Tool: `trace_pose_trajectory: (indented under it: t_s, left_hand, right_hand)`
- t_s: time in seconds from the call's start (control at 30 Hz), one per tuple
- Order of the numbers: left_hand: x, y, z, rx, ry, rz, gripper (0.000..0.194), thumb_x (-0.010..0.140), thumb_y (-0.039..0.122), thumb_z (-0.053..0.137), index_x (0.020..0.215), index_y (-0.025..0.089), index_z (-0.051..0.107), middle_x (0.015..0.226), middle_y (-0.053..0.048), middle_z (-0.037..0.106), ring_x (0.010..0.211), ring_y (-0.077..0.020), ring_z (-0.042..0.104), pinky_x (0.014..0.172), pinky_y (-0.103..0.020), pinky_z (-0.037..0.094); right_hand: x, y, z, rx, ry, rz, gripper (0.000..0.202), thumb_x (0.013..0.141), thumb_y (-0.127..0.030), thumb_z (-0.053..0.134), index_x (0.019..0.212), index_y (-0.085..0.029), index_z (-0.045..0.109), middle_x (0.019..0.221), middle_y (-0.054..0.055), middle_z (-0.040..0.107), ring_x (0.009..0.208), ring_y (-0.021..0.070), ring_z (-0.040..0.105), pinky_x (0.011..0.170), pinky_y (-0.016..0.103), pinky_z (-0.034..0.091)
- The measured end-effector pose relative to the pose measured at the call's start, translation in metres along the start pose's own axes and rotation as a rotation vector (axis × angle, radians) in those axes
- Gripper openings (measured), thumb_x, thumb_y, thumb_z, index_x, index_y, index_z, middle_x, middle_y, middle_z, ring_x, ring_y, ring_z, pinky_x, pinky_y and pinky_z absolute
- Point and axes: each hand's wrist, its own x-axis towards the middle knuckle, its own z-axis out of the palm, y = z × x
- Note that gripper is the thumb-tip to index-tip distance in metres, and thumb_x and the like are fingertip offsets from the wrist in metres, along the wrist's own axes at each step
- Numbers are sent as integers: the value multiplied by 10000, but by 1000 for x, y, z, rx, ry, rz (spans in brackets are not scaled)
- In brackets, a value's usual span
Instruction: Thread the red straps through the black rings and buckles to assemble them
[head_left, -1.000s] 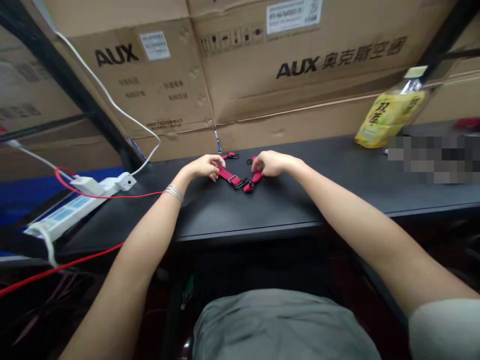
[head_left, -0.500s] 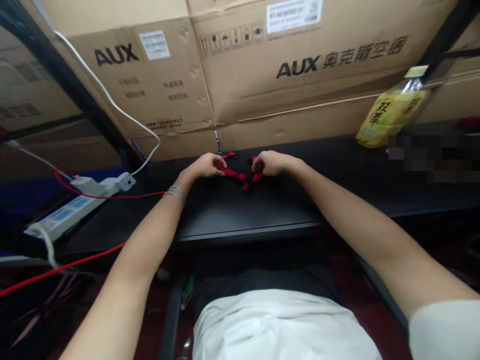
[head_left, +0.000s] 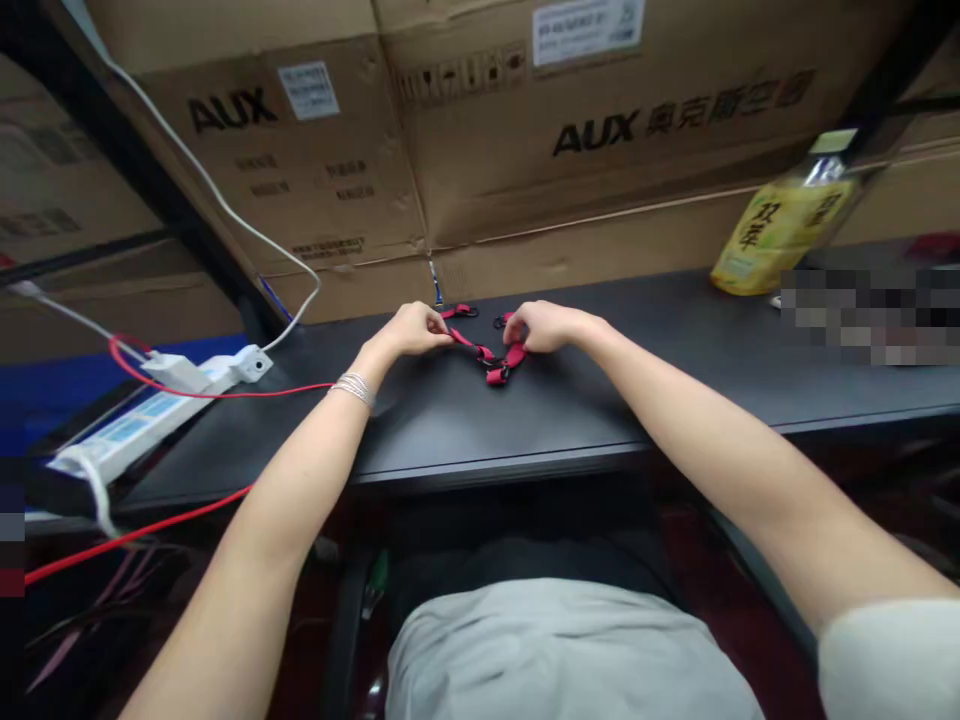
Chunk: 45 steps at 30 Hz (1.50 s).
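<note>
A red strap with black fittings (head_left: 496, 377) lies in a V shape on the dark tabletop, its low point towards me. At its left arm, my left hand (head_left: 414, 328) pinches the strap end between thumb and fingers. My right hand (head_left: 546, 326) has its fingers curled down onto the right arm of the strap, beside a wider red piece. Two more red pieces with black ends, a left one (head_left: 460, 311) and a right one (head_left: 502, 321), show just behind; whether they join the same strap is hidden by my hands.
Large cardboard boxes (head_left: 480, 190) stand behind the table (head_left: 585, 420). To the left are a white power strip (head_left: 142, 415) with a plug, a white cable and a red cord (head_left: 232, 394) passing behind my left wrist. A yellow drink bottle (head_left: 784, 230) stands at the right.
The low middle of the red strap has turned and shifted slightly towards me, showing more of its black fittings. Both hands stay in nearly the same place.
</note>
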Motion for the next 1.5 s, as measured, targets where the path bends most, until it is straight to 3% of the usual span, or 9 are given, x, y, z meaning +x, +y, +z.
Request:
trace_pose_trajectory:
  t_s: [0.3, 0.67, 1.07, 1.27, 1.5]
  left_hand:
    - [0, 1, 6, -18, -99, 32, 112, 624, 258, 674, 684, 188, 610, 620, 0, 612, 581, -149, 518, 558, -261, 350]
    - [-4, 6, 4, -123, -90, 58, 100, 629, 215, 635, 616, 192, 539, 580, 14, 600, 559, -137, 515, 568, -255, 364]
    - [0, -1, 3, -261, -190, 27, 288, 593, 345, 812, 598, 166, 586, 569, 3, 617, 523, -124, 529, 535, -251, 387]
    - [4, -7, 5, -267, -143, -23, 360, 492, 275, 881, 743, 164, 649, 680, -5, 668, 598, -144, 583, 580, -257, 428]
    - [3, -6, 2, -191, -113, 31, 439, 484, 274, 889, 881, 164, 735, 749, -14, 691, 642, -145, 577, 609, -259, 421]
  right_hand:
    - [1, 1, 1, 1, 2, 7, 454, 690, -48, 619, 1101, -200, 734, 1105, 35, 720, 986, 178, 658, 779, 195, 475]
    - [3, 2, 2, 8, -1, -9, 455, 685, -55, 626, 1102, -202, 734, 1103, 28, 722, 975, 170, 657, 777, 189, 475]
    - [1, 1, 1, 0, -4, 4, 449, 693, -64, 636, 1105, -213, 734, 1111, 22, 721, 997, 170, 654, 782, 182, 472]
    - [0, 0, 0, -2, 2, -8, 433, 695, -52, 635, 1087, -205, 740, 1109, 28, 721, 989, 174, 653, 780, 186, 469]
    - [-2, -2, -1, -9, -4, 1, 451, 689, -48, 624, 1097, -205, 736, 1115, 29, 717, 1004, 180, 653, 772, 190, 472]
